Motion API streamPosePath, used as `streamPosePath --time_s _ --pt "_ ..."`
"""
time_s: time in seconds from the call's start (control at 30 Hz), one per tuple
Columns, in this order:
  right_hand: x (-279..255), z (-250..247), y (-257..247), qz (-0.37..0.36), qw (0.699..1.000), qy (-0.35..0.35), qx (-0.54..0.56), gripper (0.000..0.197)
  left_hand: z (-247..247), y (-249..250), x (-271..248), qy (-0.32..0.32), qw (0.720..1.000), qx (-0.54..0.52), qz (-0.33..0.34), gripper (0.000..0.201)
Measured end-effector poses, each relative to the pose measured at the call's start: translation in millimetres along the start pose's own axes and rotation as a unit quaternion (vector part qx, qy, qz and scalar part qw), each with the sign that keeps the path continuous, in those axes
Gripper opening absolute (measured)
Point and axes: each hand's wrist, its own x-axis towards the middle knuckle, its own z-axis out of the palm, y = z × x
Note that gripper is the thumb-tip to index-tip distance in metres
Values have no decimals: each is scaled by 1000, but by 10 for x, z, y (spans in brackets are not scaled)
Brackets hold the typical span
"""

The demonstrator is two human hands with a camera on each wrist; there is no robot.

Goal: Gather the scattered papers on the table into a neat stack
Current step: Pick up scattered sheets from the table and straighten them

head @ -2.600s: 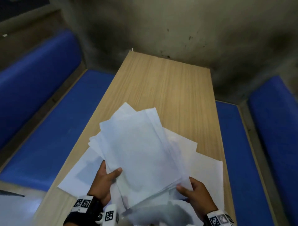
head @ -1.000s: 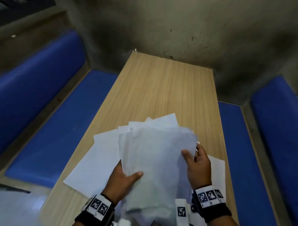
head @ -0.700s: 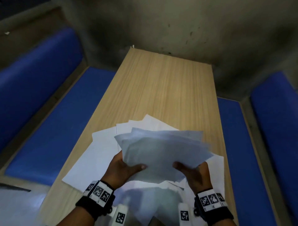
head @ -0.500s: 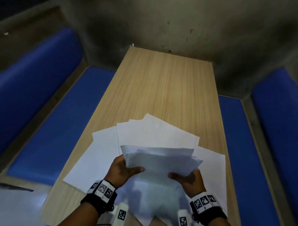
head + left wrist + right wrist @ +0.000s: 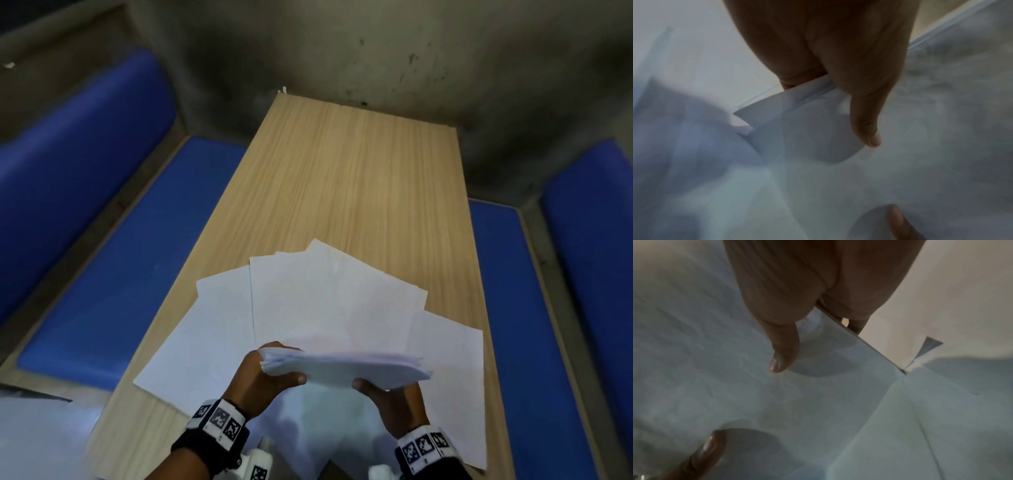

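I hold a bundle of white papers (image 5: 346,371) level above the near end of the wooden table (image 5: 352,178), its far edge toward the camera. My left hand (image 5: 263,377) grips the bundle's left end, thumb on top and fingers underneath. The right hand (image 5: 394,401) grips the right end the same way. In the left wrist view my left hand (image 5: 838,84) pinches the sheet corners (image 5: 789,104). The right wrist view has my right hand (image 5: 803,324) clamped on the paper edge (image 5: 869,344). Several loose sheets (image 5: 329,301) lie fanned on the table beneath.
Blue padded benches run along the left (image 5: 113,260) and right (image 5: 507,308) sides of the table. A stained concrete wall (image 5: 376,51) closes the far end. One sheet (image 5: 452,377) reaches near the table's right edge.
The bundle has tipped from nearly upright to flat and dropped lower toward me. Both hands came down with it, still gripping its ends. More loose sheets now show behind it.
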Motion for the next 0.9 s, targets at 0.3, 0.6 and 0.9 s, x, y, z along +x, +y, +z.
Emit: streamPosePath --time_s 0.3,0.6,0.9 --pt "48 67 -121 -48 995 38 -82 47 13 -139 40 21 1000 -9 -2 34" --pt "94 304 -97 -4 993 98 -59 29 -32 -46 82 41 999 13 8 49" --pt "547 417 -216 51 985 -16 -166 42 -422 -308 184 176 982 -8 -63 10"
